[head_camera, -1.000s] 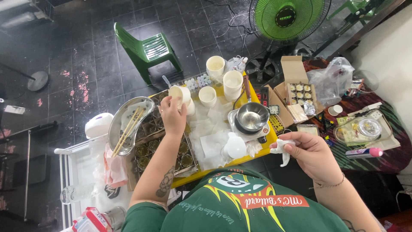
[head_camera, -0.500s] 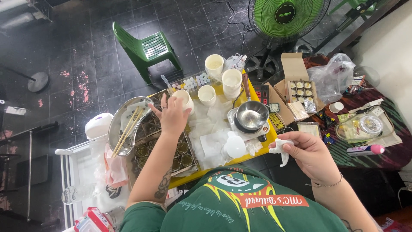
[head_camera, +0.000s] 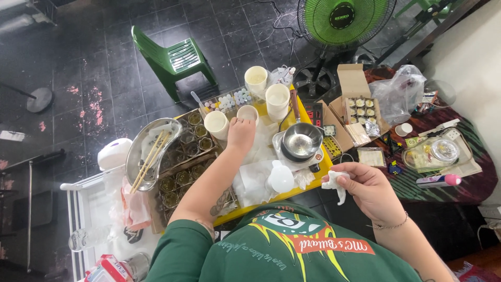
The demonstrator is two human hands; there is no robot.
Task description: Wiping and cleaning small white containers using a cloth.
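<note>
Touching a white cup (head_camera: 247, 113), left hand (head_camera: 241, 133); right hand (head_camera: 368, 189) pinching crumpled tissue (head_camera: 334, 182).
</note>
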